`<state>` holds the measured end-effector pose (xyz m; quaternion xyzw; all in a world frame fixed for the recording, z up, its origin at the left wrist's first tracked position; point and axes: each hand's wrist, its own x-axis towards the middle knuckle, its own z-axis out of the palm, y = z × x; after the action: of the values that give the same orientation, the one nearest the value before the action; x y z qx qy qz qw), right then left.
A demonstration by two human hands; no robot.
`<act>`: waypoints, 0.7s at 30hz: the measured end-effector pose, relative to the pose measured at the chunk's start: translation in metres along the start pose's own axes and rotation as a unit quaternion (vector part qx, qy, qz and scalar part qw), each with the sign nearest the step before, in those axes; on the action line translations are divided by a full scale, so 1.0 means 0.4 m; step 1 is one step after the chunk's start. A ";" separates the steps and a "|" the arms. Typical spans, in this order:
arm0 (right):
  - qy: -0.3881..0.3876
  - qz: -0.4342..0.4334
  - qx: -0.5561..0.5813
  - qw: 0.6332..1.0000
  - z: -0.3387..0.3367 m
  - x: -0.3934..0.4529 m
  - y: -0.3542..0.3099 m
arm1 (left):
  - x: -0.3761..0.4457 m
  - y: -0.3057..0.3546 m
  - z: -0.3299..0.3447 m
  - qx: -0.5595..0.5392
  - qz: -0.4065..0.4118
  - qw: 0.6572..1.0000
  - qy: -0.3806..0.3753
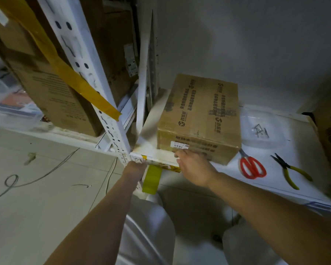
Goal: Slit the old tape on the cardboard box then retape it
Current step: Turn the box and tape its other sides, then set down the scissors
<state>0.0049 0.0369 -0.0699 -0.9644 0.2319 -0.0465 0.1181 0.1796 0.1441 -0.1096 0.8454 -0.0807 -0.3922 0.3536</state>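
Sealed cardboard box (199,119) near the front left corner of a white shelf board (275,169), its near lower edge just behind the board's front lip; a white label (179,145) sits on its front face. The right hand (194,169) reaches to that face, fingertips at or touching the lower edge below the label; whether the fingers curl round anything cannot be told, and no tool shows in it. The left hand (135,166) meets the shelf's front left corner at the white upright post (111,129); its fingers are hidden, so its grip cannot be told. A strip of yellow-green tape (152,178) hangs from the front lip between the hands. Red-handled scissors (252,168) and yellow-handled pliers (290,172) lie to the box's right, untouched.

Risks, judged: dragged forward one-handed, the box may tip off the lip; swung sideways, it may knock the scissors off. The hanging tape may stick to a wrist or to the carton.
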 end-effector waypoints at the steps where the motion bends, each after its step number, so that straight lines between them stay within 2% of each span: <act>1: -0.027 0.023 0.026 0.999 0.020 0.015 -0.007 | 0.006 -0.006 0.002 -0.013 0.011 1.000 -0.023; 4: -0.058 0.074 0.094 0.991 0.056 0.055 -0.023 | -0.004 -0.001 0.016 -0.025 0.011 0.998 -0.051; 9: -0.089 0.119 0.122 0.981 0.102 0.109 -0.031 | 0.008 -0.008 0.045 -0.113 -0.007 0.990 -0.079; 16: -0.097 0.135 0.109 0.980 0.124 0.131 -0.030 | 0.021 0.032 0.038 -0.099 -0.056 0.987 -0.114; 21: -0.089 0.147 0.117 0.978 0.123 0.133 -0.034 | 0.037 0.029 0.041 -0.104 -0.030 0.988 -0.107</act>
<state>0.0652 0.0345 -0.1122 -0.8995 0.3531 0.0305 0.2554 0.1795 0.1206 -0.1183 0.7589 -0.0519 -0.4973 0.4173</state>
